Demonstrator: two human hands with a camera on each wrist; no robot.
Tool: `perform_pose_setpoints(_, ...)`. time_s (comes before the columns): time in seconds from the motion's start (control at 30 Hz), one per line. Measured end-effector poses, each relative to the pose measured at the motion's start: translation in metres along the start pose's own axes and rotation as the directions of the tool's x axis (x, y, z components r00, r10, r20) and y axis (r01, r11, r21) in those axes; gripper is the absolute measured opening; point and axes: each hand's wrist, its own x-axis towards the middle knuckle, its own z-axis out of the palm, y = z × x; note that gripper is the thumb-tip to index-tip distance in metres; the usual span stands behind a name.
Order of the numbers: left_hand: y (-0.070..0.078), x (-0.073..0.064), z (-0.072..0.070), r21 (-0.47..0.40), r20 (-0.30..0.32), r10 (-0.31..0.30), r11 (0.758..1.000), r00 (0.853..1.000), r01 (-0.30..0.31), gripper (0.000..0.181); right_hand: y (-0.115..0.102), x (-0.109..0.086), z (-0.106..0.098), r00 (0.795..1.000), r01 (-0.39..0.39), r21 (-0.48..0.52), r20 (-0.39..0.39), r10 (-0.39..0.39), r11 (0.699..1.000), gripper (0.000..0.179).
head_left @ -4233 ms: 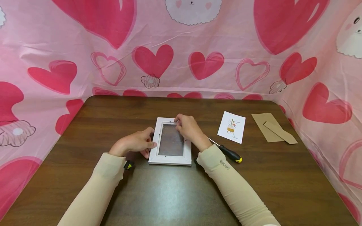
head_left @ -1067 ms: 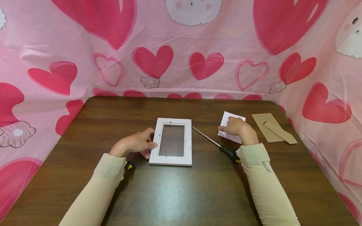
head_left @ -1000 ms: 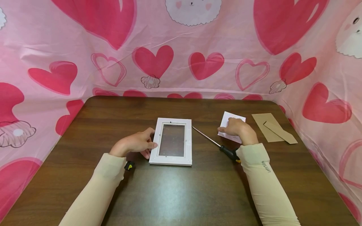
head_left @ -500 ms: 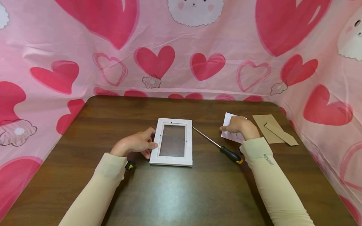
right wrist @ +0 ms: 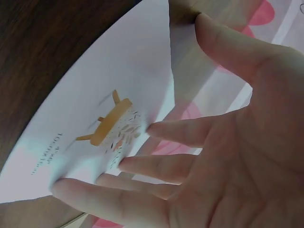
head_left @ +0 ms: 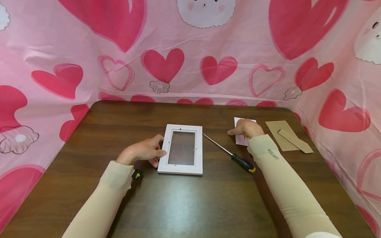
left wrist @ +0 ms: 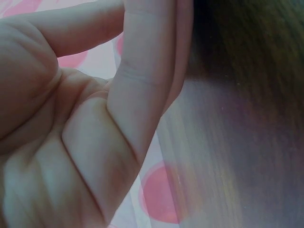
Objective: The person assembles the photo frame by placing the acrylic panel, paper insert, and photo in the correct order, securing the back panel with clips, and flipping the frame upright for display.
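A white picture frame point(head_left: 180, 169) lies flat on the brown table, its grey pane point(head_left: 182, 148) showing. My left hand point(head_left: 142, 151) holds the frame's left side, thumb on the upper face and fingers at the outer edge. In the left wrist view the left fingers point(left wrist: 142, 71) bend toward the thumb; their tips are cut off. To the right, my right hand point(head_left: 247, 127) is over a white printed card point(head_left: 241, 140). In the right wrist view, extended fingertips touch the card point(right wrist: 85, 114), which bears a plant-pot drawing and small print; the thumb is off it.
Between frame and card lies a screwdriver point(head_left: 242, 162) with a black and yellow handle, its tip near the frame. Farther right, a brown backing board point(head_left: 274, 127) sits under a narrow brown stand leg point(head_left: 296, 141). Pink heart-patterned cloth point(head_left: 190, 79) hangs behind the table.
My right hand went from the frame to the card. In the last half second it has shifted slightly left and away, and the card has turned and slid with it. The left hand stays put.
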Motion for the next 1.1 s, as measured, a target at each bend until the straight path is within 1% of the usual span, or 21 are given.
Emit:
perform_pose_setpoints(0.07,0.001,0.000,0.000,0.000,0.005,0.006,1.000,1.000,-0.006,0.060,0.001,0.001,0.001,1.000,0.010,-0.008,-0.013,-0.010,1.000,0.076)
perform_pose_setpoints(0.23,0.002,-0.001,0.000,0.007,0.014,0.014,1.000,1.000,-0.014,0.058,0.001,0.002,0.004,0.998,-0.003,0.017,-0.063,0.004,1.000,0.084)
perform_pose_setpoints(0.37,0.003,-0.001,0.001,0.001,0.013,0.018,1.000,1.000,-0.018,0.058,-0.003,0.002,0.007,0.994,0.005,0.021,-0.107,-0.003,1.000,0.075)
perform_pose_setpoints(0.53,0.003,-0.002,0.002,-0.006,0.002,0.022,1.000,1.000,-0.022,0.058,-0.007,0.003,0.008,0.990,0.043,-0.017,-0.137,-0.045,0.999,0.060)
perform_pose_setpoints(0.67,0.004,-0.002,0.001,0.000,0.001,0.022,1.000,1.000,-0.022,0.058,-0.010,0.005,0.009,0.986,0.062,-0.040,-0.156,-0.068,0.997,0.056)
perform_pose_setpoints(0.93,0.001,0.000,0.000,0.012,0.003,0.007,1.000,1.000,-0.007,0.060,-0.016,0.002,0.009,0.985,0.057,-0.017,-0.161,-0.059,0.998,0.053)
perform_pose_setpoints(1.1,-0.001,0.001,0.000,0.015,0.000,0.005,1.000,1.000,-0.005,0.060,-0.019,0.001,0.008,0.983,0.082,-0.036,-0.164,-0.087,0.996,0.044)
